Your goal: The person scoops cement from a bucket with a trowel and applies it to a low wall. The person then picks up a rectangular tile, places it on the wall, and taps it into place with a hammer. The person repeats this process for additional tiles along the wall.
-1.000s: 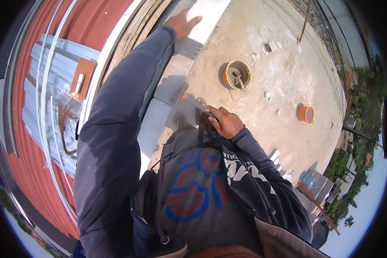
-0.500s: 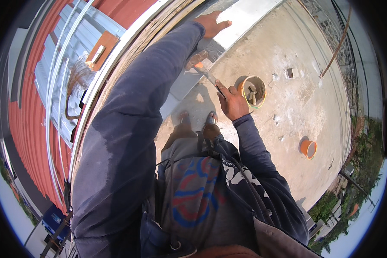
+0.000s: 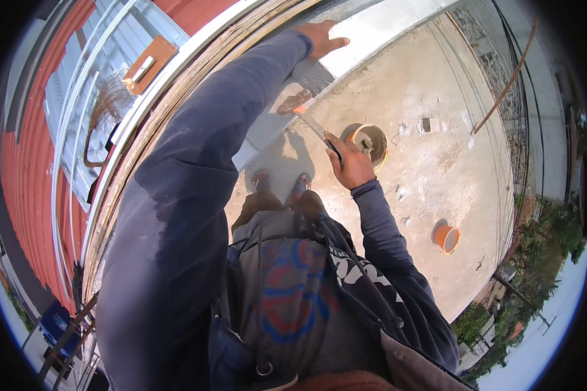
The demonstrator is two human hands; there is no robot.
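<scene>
My left hand (image 3: 321,39) lies on the bright pale top of a low wall (image 3: 372,32), thumb stretched out and the other fingers partly out of sight. In my right hand (image 3: 353,164) is a hammer (image 3: 316,125) with a dark grip, a grey shaft and an orange neck. Its brownish head (image 3: 295,102) is beside the wall's grey inner face, below my left forearm; whether they touch I cannot tell. Just beyond my right hand stands a bucket (image 3: 374,141) with a yellowish rim, holding a grey tool or lump.
A small orange bucket (image 3: 447,238) stands farther right on the stained concrete floor (image 3: 411,189). Left of the wall are a red corrugated roof (image 3: 29,195), pale metal sheets (image 3: 68,117) and a brown board (image 3: 149,64). A thin rod (image 3: 507,78) rises at the far right.
The hammer head has shifted slightly left and down, and my right hand has come down a little. My left hand stays on the wall. The view has turned somewhat, shifting the buckets left.
</scene>
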